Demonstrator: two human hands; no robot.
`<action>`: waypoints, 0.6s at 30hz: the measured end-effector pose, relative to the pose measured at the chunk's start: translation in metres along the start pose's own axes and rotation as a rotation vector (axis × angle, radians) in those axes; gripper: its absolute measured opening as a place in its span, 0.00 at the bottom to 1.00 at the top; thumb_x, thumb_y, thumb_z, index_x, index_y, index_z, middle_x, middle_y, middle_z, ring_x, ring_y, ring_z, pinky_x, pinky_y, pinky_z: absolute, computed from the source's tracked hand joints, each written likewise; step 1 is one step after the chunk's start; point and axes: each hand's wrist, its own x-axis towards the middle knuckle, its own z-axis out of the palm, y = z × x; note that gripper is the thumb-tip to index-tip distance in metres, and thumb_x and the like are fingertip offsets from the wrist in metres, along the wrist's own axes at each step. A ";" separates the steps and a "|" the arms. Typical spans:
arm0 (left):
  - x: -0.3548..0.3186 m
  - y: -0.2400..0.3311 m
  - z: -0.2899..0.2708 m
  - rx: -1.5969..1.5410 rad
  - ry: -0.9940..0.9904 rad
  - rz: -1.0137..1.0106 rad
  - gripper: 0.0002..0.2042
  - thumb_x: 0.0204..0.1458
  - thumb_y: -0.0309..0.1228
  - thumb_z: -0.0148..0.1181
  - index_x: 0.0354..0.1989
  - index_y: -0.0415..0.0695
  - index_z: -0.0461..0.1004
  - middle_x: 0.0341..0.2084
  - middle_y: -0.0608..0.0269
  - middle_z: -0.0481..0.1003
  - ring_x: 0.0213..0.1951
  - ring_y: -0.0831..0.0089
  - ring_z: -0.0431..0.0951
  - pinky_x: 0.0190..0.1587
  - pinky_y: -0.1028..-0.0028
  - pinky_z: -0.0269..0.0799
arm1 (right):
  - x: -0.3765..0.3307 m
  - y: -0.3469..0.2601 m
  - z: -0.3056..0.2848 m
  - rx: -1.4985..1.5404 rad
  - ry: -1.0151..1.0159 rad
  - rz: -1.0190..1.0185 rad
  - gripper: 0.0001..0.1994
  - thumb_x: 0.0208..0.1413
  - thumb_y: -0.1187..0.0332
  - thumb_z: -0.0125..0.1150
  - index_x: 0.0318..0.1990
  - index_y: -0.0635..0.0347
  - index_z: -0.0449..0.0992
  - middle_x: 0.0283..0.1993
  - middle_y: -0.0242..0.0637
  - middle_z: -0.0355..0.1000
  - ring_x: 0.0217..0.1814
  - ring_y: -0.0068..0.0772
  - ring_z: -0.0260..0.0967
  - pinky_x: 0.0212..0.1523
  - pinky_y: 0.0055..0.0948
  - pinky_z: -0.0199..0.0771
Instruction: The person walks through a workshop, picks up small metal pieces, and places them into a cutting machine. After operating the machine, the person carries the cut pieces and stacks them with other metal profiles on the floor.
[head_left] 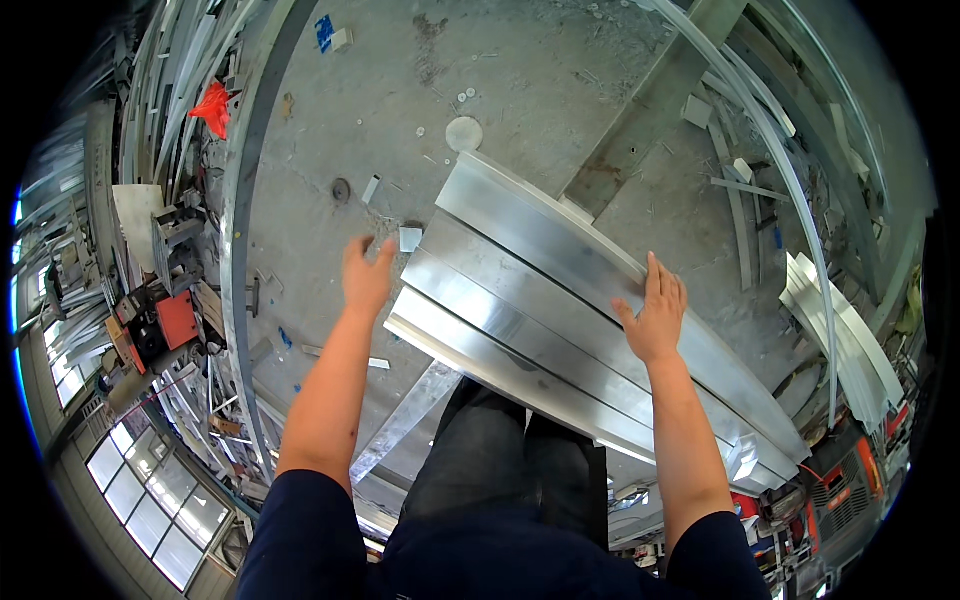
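Note:
Several long silvery metal profiles [500, 270] lie side by side in front of me, running from the upper left to the lower right. My right hand [655, 315] rests with stretched fingers on the far profile, near its outer edge. Off the left end of the profiles, my left hand [368, 277] hangs in the air, thumb and fingers apart, with nothing in it. A small pale block [410, 239] shows just beyond that hand, by the profiles' left end.
A metal beam [640, 125] supports the profiles from beyond. Long rails [240, 240] edge the floor at left, with scrap strips and a red box [178, 320] past them. At right stand a curved tube [800, 200], ribbed sheets [845, 340] and an orange-black machine [850, 490].

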 end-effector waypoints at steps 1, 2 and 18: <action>-0.010 -0.020 -0.010 0.095 -0.070 -0.153 0.23 0.52 0.43 0.60 0.48 0.35 0.71 0.41 0.43 0.74 0.45 0.51 0.75 0.48 0.61 0.69 | -0.002 0.004 -0.001 0.030 0.057 -0.012 0.30 0.47 0.63 0.65 0.59 0.61 0.64 0.61 0.47 0.61 0.62 0.50 0.57 0.63 0.44 0.54; -0.020 -0.031 -0.022 0.189 -0.137 -0.311 0.21 0.52 0.41 0.59 0.47 0.36 0.71 0.36 0.43 0.76 0.41 0.50 0.77 0.44 0.60 0.71 | -0.005 0.006 -0.006 0.135 0.100 0.030 0.26 0.48 0.65 0.64 0.54 0.62 0.67 0.60 0.47 0.62 0.62 0.49 0.58 0.62 0.42 0.55; -0.163 -0.076 -0.068 0.127 -0.581 -0.372 0.17 0.48 0.38 0.60 0.40 0.37 0.77 0.29 0.46 0.79 0.29 0.56 0.80 0.36 0.63 0.75 | -0.175 -0.113 -0.284 0.813 0.385 0.159 0.12 0.45 0.82 0.52 0.40 0.69 0.74 0.29 0.42 0.71 0.32 0.36 0.69 0.47 0.37 0.69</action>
